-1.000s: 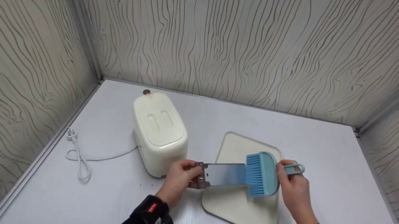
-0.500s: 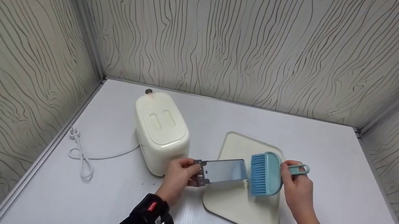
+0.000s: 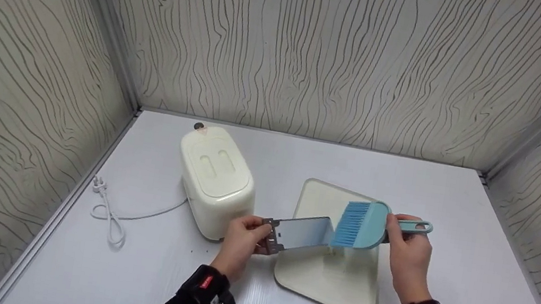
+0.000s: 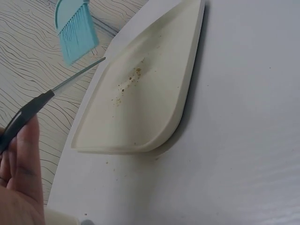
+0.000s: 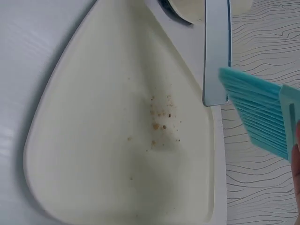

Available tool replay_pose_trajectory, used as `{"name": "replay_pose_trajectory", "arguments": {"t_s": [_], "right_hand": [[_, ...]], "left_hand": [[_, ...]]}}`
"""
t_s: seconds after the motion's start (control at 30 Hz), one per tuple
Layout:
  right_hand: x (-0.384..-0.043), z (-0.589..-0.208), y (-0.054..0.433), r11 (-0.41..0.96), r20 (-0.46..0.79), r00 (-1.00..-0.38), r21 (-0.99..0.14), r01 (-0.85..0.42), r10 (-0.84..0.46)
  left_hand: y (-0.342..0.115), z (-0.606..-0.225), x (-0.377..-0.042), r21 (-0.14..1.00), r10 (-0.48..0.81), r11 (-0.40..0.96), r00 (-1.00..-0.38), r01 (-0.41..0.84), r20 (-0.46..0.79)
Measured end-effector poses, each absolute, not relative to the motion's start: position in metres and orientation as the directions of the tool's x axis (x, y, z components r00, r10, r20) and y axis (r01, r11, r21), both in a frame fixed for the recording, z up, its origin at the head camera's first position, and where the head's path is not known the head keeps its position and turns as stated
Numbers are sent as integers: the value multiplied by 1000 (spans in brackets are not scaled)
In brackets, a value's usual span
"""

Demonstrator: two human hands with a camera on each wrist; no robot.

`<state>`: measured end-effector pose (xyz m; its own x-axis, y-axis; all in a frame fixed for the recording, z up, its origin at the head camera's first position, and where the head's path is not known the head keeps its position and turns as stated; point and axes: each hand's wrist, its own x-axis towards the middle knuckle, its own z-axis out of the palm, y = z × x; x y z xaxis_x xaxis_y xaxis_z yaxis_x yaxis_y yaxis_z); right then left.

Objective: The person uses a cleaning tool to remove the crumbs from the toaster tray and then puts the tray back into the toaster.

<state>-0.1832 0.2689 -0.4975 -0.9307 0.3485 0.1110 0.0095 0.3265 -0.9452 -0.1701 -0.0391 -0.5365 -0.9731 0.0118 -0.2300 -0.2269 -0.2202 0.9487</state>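
My left hand pinches the dark end of a flat metal crumb tray, fingers beneath and thumb on top. The crumb tray reaches out over a cream serving tray. In my right hand is the handle of a light-blue hand brush. Its bristles point left and hang near the crumb tray's free end, raised off the serving tray. Brown crumbs are scattered over the serving tray's floor, and the left wrist view shows them too.
A cream toaster with its top covered stands left of the serving tray. Its white cord and plug lie further left. A few specks are on the white table. Patterned walls enclose the back and sides.
The brush moves off the crumb tray to the right, then tilts, its bristle tips coming back close to the crumb tray's end. The left hand and crumb tray stay nearly still.
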Motion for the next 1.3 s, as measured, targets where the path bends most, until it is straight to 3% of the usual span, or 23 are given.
{"name": "replay_pose_trajectory", "arguments": {"t_s": [0.17, 0.23, 0.5, 1.3], "right_hand": [[-185, -492, 258, 105, 126, -935, -990, -96, 331], [-185, -492, 254, 74, 149, -939, -988, -132, 310], [-186, -499, 243, 104, 196, -935, -979, -173, 294], [-178, -519, 254, 214, 92, -962, -976, -36, 258]], "left_hand": [[-38, -537, -170, 945, 9, -227, -971, -234, -238], [-37, -537, -169, 946, 9, -227, -972, -230, -234], [-35, -535, -168, 946, 4, -228, -972, -230, -235], [-36, -537, -170, 940, -1, -276, -978, -201, -209]]}}
